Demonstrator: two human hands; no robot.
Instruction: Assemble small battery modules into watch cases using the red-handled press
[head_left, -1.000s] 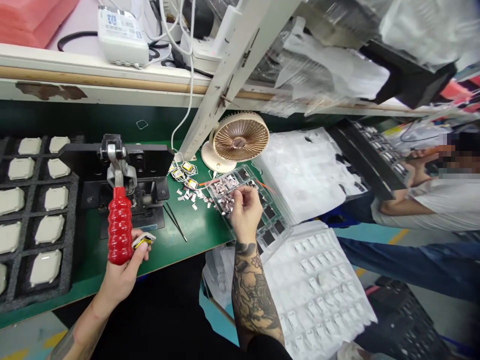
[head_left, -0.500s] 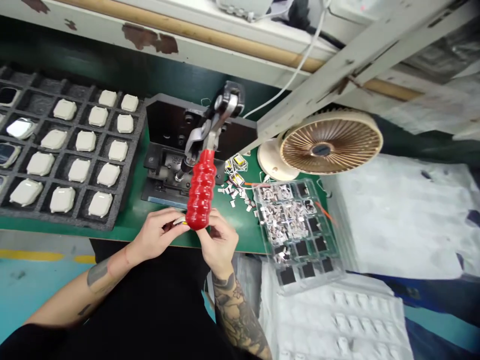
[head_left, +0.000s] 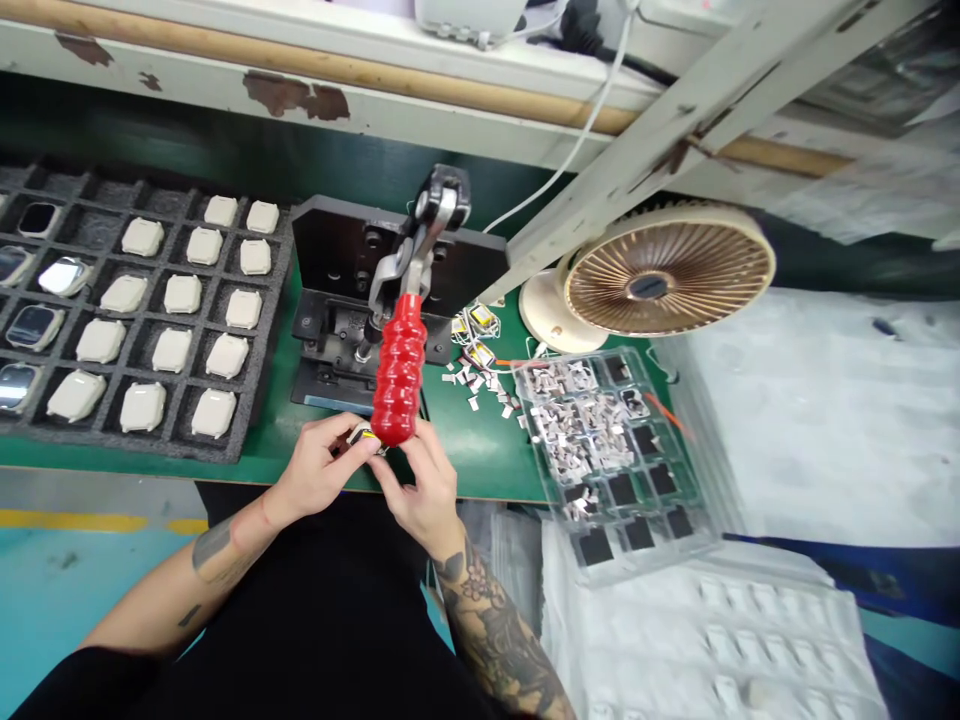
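Note:
My left hand (head_left: 319, 466) pinches a small white part with a yellow strip (head_left: 361, 434) between thumb and fingers, just over the front edge of the green bench. Close beside it, my right hand (head_left: 426, 490) has its thumb and fingers bent in toward the same part. The red ribbed handle (head_left: 400, 375) of a toggle clamp hangs in front and hides the right fingertips, so what they grip cannot be made out. Behind both hands stands the black clamp fixture (head_left: 337, 345).
A dark foam tray (head_left: 259, 400) with white watch-shaped cases lies left. Right of the fixture are wired yellow-and-white pieces (head_left: 480, 320) and scattered white bits (head_left: 474, 385). A clear compartment tray (head_left: 559, 535) overhangs the bench front, near a round fan (head_left: 667, 280) and a slanted post (head_left: 592, 205).
The right thumb and fingers have shifted left and spread slightly around the part. More of the white and yellow part shows in the left hand. The whole view has shifted a little.

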